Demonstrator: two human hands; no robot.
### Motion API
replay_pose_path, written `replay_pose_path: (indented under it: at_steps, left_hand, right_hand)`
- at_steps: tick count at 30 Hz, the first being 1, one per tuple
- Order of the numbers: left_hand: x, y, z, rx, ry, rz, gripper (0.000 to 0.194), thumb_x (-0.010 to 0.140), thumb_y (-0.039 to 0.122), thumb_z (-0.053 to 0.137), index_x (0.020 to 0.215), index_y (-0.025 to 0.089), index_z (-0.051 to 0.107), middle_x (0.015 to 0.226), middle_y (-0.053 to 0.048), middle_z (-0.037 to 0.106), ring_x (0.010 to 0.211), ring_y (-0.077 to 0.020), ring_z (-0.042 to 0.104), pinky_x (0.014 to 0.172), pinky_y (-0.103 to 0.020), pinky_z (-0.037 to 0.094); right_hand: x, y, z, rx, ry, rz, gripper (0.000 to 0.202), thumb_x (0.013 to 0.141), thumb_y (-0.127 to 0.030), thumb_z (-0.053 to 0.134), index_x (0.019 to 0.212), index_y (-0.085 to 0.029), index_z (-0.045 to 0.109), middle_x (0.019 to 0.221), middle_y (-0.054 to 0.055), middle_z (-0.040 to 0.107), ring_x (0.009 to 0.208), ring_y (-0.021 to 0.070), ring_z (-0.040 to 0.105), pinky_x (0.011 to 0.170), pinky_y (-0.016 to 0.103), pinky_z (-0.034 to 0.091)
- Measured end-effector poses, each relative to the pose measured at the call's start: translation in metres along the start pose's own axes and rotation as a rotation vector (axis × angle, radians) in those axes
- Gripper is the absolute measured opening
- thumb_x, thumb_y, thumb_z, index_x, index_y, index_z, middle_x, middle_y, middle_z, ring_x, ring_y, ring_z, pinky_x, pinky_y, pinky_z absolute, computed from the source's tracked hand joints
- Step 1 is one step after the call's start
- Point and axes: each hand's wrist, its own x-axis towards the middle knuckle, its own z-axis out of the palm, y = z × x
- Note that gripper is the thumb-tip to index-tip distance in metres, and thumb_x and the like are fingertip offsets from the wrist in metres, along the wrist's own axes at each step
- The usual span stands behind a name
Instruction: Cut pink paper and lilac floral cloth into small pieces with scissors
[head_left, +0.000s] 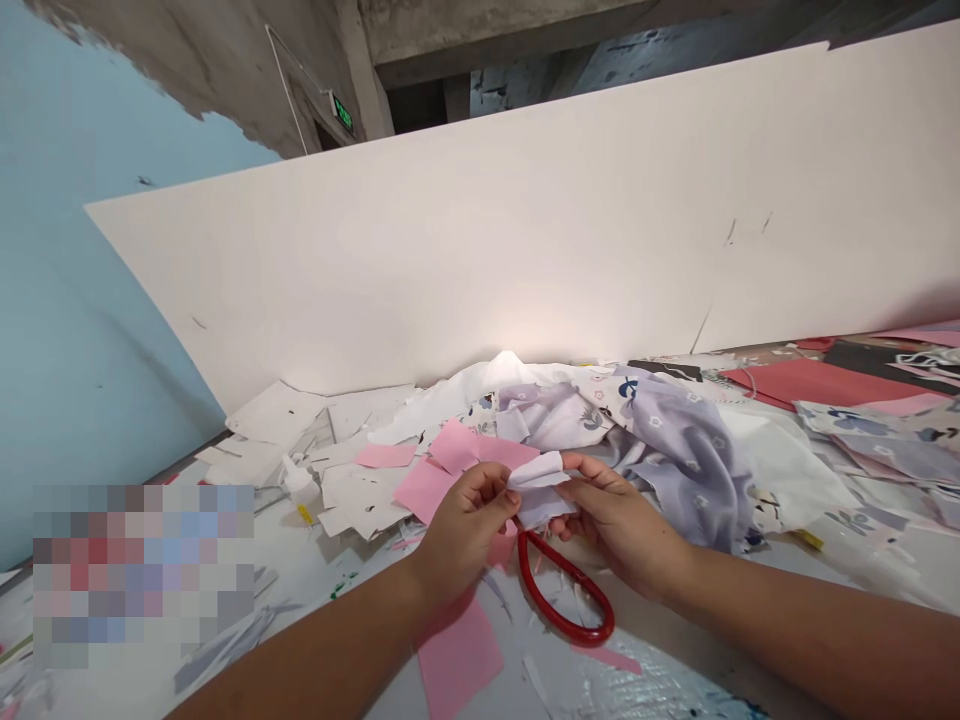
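Between my two hands a small pale lavender piece of fabric [538, 490] is held up, its top edge folded over. My left hand [480, 505] pinches its left side between thumb and fingers. At the right side, my right hand [619, 510] grips it the same way, fingers partly behind the cloth. Just below lies a pair of scissors with a red handle [566, 610]; their blades are hidden. Pink pieces [457, 655] lie under and beside my left hand. Behind my hands is a heap of lavender floral fabric [686, 450].
A white board [510, 240] stands upright behind the table. Pale card pieces [360, 495] and a small white bottle [301, 482] lie on the left. Red sheets [817, 383] and patterned pieces [889, 445] are at the right. Scraps litter the tabletop [660, 655]; a blurred patch covers the lower left.
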Motion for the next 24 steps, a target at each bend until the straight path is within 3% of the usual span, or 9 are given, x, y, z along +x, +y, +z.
replay_pose_path:
  at_steps: [5, 10, 19, 24]
  left_hand:
    - [0.0006, -0.0002, -0.0016, -0.064, -0.002, -0.052, 0.002, 0.075, 0.02, 0.053, 0.077, 0.019, 0.054, 0.071, 0.002, 0.05, 0.066, -0.0097, 0.044, 0.063, -0.022, 0.035]
    - [0.0012, 0.0012, -0.0011, -0.102, 0.042, -0.109, 0.008, 0.072, 0.012, 0.05, 0.074, 0.02, 0.053, 0.07, 0.003, 0.049, 0.064, -0.0087, 0.044, 0.062, -0.022, 0.034]
    - [0.0054, -0.0012, -0.0031, -0.417, -0.038, -0.251, 0.013, 0.066, 0.006, 0.045, 0.071, 0.018, 0.049, 0.06, 0.002, 0.051, 0.055, -0.0085, 0.047, 0.057, -0.021, 0.036]
    - [0.0057, -0.0021, -0.0053, -0.37, -0.078, -0.178, 0.02, 0.059, 0.0, 0.05, 0.069, 0.017, 0.048, 0.064, 0.002, 0.053, 0.06, -0.008, 0.048, 0.058, -0.02, 0.035]
  right_hand:
    - [0.0017, -0.0017, -0.0023, 0.088, -0.001, 0.002, 0.01, 0.071, -0.015, 0.055, 0.079, -0.019, 0.056, 0.057, -0.002, 0.062, 0.049, 0.0085, 0.054, 0.049, 0.019, 0.039]
    - [0.0026, -0.0021, -0.0038, 0.103, -0.015, -0.004, 0.011, 0.067, -0.011, 0.055, 0.074, -0.019, 0.058, 0.055, -0.003, 0.06, 0.049, 0.0088, 0.054, 0.048, 0.019, 0.039]
    - [0.0042, -0.0012, -0.0068, 0.172, -0.114, 0.06, 0.009, 0.069, -0.013, 0.052, 0.074, -0.019, 0.056, 0.056, -0.002, 0.061, 0.048, 0.01, 0.054, 0.048, 0.021, 0.039]
    - [0.0042, -0.0006, -0.0087, 0.171, -0.128, 0.074, 0.026, 0.059, -0.002, 0.055, 0.079, -0.019, 0.053, 0.067, -0.001, 0.063, 0.056, 0.0102, 0.056, 0.051, 0.02, 0.039]
